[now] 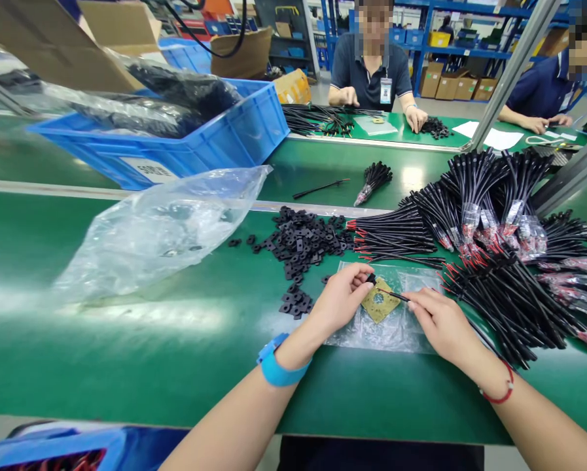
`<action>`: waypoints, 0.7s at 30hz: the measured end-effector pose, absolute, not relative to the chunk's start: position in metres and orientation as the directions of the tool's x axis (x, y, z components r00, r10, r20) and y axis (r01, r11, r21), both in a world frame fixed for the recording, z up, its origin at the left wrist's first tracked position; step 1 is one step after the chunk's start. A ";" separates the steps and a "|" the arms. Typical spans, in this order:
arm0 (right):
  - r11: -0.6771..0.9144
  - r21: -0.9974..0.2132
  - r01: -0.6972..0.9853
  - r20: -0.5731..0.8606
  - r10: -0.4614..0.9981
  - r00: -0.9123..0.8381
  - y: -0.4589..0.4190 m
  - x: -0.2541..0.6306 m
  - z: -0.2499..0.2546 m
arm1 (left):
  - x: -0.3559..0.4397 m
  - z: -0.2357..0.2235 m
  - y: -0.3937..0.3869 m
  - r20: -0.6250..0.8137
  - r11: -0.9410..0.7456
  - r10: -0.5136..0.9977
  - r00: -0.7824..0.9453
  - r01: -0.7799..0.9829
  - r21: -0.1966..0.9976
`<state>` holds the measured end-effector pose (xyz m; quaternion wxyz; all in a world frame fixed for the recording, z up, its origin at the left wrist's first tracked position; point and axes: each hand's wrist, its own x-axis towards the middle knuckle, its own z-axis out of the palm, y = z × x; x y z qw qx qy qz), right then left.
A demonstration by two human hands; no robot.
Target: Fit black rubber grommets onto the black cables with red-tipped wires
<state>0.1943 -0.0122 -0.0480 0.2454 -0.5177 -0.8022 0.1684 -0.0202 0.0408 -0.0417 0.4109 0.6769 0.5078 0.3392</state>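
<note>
Between the thumb and fingers of my left hand (345, 294) is a small black plastic piece (371, 279), partly hidden by the fingertips. My right hand (438, 320) pinches a thin black cable (397, 296) whose red wire end points left toward that piece. Under both hands' fingertips lies a yellowish square plate (384, 311) with a round mark at its middle, turned cornerwise. It rests on a flat transparent plastic bag (406, 337). A heap of similar black pieces (303, 239) is just beyond my left hand.
Black cables with red ends (396, 232) lie in rows behind the bag, and bundled cables (514, 294) pile up at right. A large plastic bag (165, 229) and a blue crate (234, 124) are at left. Across the bench, a person (372, 72) handles parts; another sits at right.
</note>
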 end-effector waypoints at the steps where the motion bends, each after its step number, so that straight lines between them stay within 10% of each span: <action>1: 0.417 -0.546 0.727 0.240 0.909 -0.341 -0.013 0.194 -0.047 | -0.020 -0.041 0.040 0.041 -0.148 0.963 0.266 0.397 0.906; 21: 0.389 -0.584 0.712 0.242 0.921 -0.305 -0.016 0.180 -0.046 | -0.010 -0.036 0.031 0.109 -0.252 0.948 0.300 0.493 0.833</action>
